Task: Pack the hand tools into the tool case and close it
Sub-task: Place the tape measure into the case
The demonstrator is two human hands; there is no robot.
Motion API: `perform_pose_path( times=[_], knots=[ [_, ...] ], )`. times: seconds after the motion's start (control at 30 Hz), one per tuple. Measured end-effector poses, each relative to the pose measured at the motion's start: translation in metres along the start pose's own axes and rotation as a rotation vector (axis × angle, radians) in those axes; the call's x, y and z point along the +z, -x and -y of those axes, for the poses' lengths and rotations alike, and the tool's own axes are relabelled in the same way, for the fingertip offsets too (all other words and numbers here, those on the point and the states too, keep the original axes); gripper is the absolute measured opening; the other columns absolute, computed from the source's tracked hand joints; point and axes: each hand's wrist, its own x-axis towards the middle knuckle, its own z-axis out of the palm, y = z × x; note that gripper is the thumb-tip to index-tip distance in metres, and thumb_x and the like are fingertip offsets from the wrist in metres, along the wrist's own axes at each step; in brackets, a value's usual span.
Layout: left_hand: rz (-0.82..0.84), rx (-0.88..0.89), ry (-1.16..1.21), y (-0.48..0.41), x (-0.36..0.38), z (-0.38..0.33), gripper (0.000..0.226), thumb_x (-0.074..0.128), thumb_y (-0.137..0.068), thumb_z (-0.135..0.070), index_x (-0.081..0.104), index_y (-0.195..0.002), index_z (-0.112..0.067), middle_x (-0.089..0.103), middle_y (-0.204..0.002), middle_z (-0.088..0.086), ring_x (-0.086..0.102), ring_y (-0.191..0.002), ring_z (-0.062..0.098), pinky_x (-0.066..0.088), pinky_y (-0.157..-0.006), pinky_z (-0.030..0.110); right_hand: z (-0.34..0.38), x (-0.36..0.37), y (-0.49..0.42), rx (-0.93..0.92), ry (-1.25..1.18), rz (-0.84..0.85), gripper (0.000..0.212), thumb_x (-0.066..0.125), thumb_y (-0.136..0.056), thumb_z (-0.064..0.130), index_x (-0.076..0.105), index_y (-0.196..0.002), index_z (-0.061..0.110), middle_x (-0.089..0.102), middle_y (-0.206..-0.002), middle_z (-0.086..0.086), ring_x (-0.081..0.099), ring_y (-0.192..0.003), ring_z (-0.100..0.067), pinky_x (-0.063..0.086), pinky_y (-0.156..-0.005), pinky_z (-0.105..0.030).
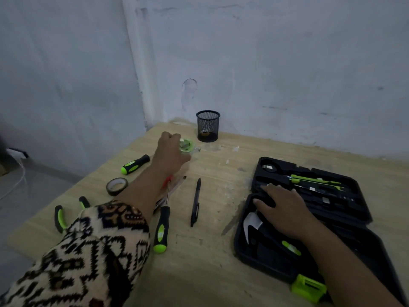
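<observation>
The black tool case (pixel 354 218) lies open at the right of the wooden table, with a hammer (pixel 252 224) and green-black tools (pixel 314 180) seated in its tray. My right hand (pixel 285 209) rests flat on the tray, fingers spread. My left hand (pixel 170 151) reaches to the far side and closes on a small round green box (pixel 187 146). Loose on the table lie a green-black screwdriver (pixel 162 227), a second screwdriver handle (pixel 135 163), pliers (pixel 60 218), a tape roll (pixel 116 186) and a black pen (pixel 195 202).
A black mesh pen cup (pixel 208 126) stands at the back by the wall. A red-handled tool (pixel 167 181) and a clear pen (pixel 179 182) lie partly under my left forearm. The table's left edge (pixel 73 187) drops to the floor. A green latch (pixel 308 288) sticks out from the case front.
</observation>
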Motion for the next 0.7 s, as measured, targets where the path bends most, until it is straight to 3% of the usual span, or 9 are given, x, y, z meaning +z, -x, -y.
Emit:
perform_pose_path(
  times=[0.07, 0.17, 0.27, 0.33, 0.43, 0.57, 0.7],
  knots=[
    [-0.053, 0.069, 0.198, 0.005, -0.001, -0.022, 0.066, 0.081, -0.075, -0.02, 0.052, -0.133, -0.007, 0.043, -0.125, 0.013, 0.049, -0.114, 0.025, 0.041, -0.093, 0.025, -0.002, -0.007, 0.003, 0.003, -0.086, 0.034, 0.061, 0.043, -0.099, 0.052, 0.033, -0.152, 0.024, 0.022, -0.163, 0.002, 0.014, -0.152, -0.018, 0.004, -0.124, -0.042],
    [-0.107, 0.197, 0.379, 0.02, 0.002, -0.069, 0.061, 0.084, -0.073, -0.02, 0.054, -0.125, -0.012, 0.044, -0.119, 0.007, 0.051, -0.098, 0.014, 0.041, -0.079, 0.011, -0.005, -0.024, 0.01, 0.052, -0.359, 0.061, 0.052, 0.052, -0.095, 0.051, 0.049, -0.141, 0.027, 0.043, -0.151, 0.006, 0.041, -0.138, -0.018, 0.034, -0.11, -0.036],
    [-0.053, 0.276, 0.492, 0.038, 0.012, -0.112, 0.06, 0.085, -0.072, -0.023, 0.055, -0.123, -0.014, 0.055, -0.118, 0.005, 0.057, -0.1, 0.015, 0.05, -0.082, 0.022, -0.011, -0.034, 0.015, 0.062, -0.688, -0.052, 0.027, 0.057, -0.094, 0.047, 0.068, -0.113, 0.032, 0.066, -0.119, 0.011, 0.061, -0.107, -0.008, 0.045, -0.086, -0.029],
    [0.036, 0.319, 0.552, 0.055, 0.022, -0.138, 0.057, 0.085, -0.072, -0.024, 0.054, -0.121, -0.017, 0.061, -0.115, 0.004, 0.059, -0.095, 0.013, 0.055, -0.077, 0.029, -0.016, -0.037, 0.018, 0.063, -0.897, -0.173, 0.022, 0.055, -0.096, 0.044, 0.071, -0.102, 0.03, 0.074, -0.104, 0.006, 0.069, -0.1, -0.012, 0.05, -0.086, -0.029],
    [0.157, 0.414, 0.585, 0.085, 0.043, -0.174, 0.057, 0.085, -0.072, -0.025, 0.053, -0.119, -0.021, 0.064, -0.111, -0.001, 0.062, -0.093, 0.009, 0.054, -0.074, 0.021, -0.03, -0.043, 0.03, 0.055, -1.234, -0.319, 0.027, 0.052, -0.099, 0.036, 0.071, -0.104, 0.017, 0.076, -0.099, -0.011, 0.072, -0.09, -0.023, 0.056, -0.087, -0.039],
    [0.303, 0.526, 0.641, 0.113, 0.069, -0.203, 0.061, 0.084, -0.075, -0.019, 0.053, -0.127, -0.02, 0.063, -0.115, -0.009, 0.062, -0.105, 0.003, 0.054, -0.087, 0.022, -0.062, -0.044, 0.05, 0.021, -1.271, -0.434, 0.023, 0.057, -0.097, 0.028, 0.07, -0.111, 0.015, 0.075, -0.105, -0.013, 0.071, -0.091, -0.028, 0.057, -0.085, -0.045],
    [0.293, 0.573, 0.635, 0.13, 0.083, -0.207, 0.069, 0.081, -0.08, -0.022, 0.049, -0.141, -0.02, 0.057, -0.132, -0.008, 0.056, -0.118, 0.002, 0.051, -0.093, 0.018, -0.085, -0.038, 0.065, 0.026, -1.285, -0.431, 0.023, 0.061, -0.095, 0.019, 0.067, -0.115, 0.008, 0.075, -0.102, -0.016, 0.069, -0.087, -0.032, 0.057, -0.078, -0.041]
  ],
)
